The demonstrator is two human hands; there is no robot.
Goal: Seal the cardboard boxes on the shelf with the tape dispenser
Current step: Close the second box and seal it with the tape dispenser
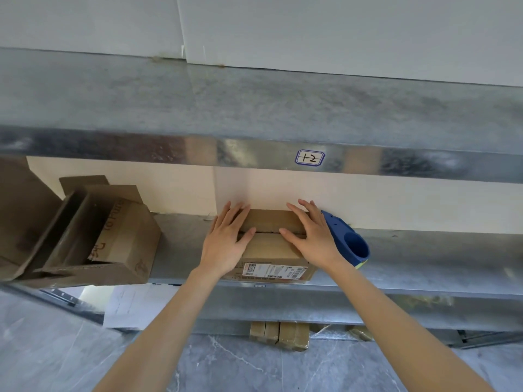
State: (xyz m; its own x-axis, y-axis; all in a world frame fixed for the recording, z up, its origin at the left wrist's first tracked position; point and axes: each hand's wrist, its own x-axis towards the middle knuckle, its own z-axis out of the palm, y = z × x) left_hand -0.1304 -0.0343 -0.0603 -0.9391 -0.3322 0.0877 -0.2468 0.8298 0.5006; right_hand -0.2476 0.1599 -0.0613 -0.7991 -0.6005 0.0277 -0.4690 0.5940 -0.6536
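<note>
Hands lie flat on a small cardboard box [270, 248] on the metal shelf [424, 250]. The left hand [226, 241] and the right hand [310, 236] press its two top flaps down with straight, spread fingers, thumbs at the seam between the flaps. A blue tape dispenser [349, 243] sits on the shelf just beside the right hand, perhaps touching it. Further left stand larger open boxes [119, 239], flaps up. A handwritten label [310, 157] marks the beam above.
</note>
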